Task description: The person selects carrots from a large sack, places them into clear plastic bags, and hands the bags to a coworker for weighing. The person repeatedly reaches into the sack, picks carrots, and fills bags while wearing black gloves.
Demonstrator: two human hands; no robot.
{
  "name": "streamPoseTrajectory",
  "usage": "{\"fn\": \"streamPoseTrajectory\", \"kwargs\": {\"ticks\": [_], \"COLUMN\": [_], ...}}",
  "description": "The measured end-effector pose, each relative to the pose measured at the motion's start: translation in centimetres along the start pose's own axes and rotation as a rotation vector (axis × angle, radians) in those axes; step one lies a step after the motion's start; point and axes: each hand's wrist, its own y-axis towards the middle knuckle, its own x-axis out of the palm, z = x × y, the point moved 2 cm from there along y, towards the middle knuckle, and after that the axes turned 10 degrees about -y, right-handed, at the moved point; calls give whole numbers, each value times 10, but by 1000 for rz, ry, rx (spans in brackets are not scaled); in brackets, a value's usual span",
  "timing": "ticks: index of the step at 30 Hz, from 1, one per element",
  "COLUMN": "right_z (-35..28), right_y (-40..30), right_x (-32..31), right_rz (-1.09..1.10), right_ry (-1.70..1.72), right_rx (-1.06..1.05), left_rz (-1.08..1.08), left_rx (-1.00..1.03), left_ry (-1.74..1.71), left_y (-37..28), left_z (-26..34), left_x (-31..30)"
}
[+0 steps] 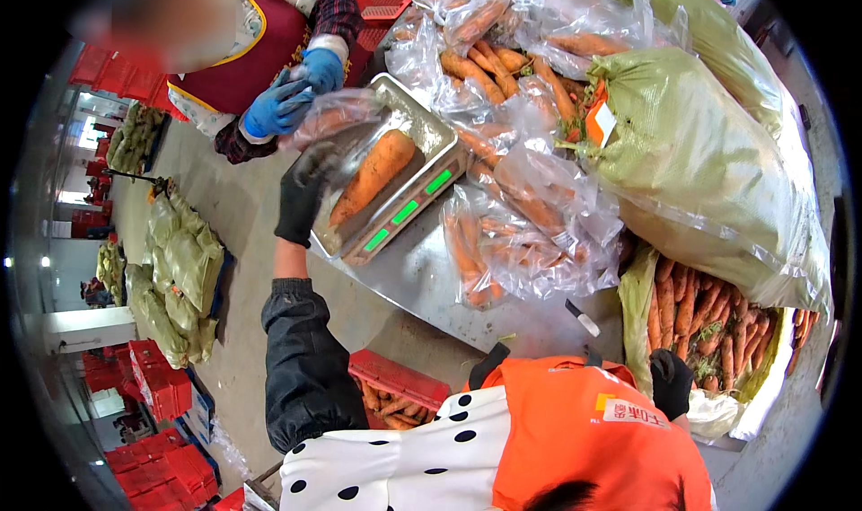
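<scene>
My left hand (303,191), in a black glove, reaches over the near-left side of a metal weighing scale (441,130). Its fingers are blurred beside a clear plastic bag of carrots (347,110), and their grip is unclear. One large loose carrot (377,171) lies on the scale's pan, right of that hand. At the lower right, my black-gloved right hand (672,383) is beside an open sack of carrots (714,322). Its fingers look curled, but whether they hold anything is hidden. A co-worker's blue-gloved hands (286,100) are at the bag's far end.
Bagged carrots (532,241) and loose carrots (478,73) heap on the metal table (417,282). A full green woven sack (700,161) lies rightward. A small white-and-black tool (582,317) rests near the edge. Below stands a red crate (401,379); stacked sacks (178,262) occupy the floor leftward.
</scene>
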Motion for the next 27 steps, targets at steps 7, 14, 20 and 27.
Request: {"fn": "streamPoseTrajectory", "kwargs": {"ticks": [7, 14, 20, 27], "right_z": [9, 9, 24, 17], "right_y": [-15, -17, -30, -37], "right_x": [11, 13, 23, 22], "right_rz": [-39, 18, 58, 46], "right_ry": [80, 36, 13, 50], "right_rx": [4, -104, -169, -141], "left_rz": [395, 515, 562, 547], "left_rx": [131, 109, 55, 76], "left_ry": [-168, -15, -72, -92], "left_y": [-21, -52, -70, -73], "left_z": [30, 35, 23, 23], "left_x": [-32, -33, -32, -27]}}
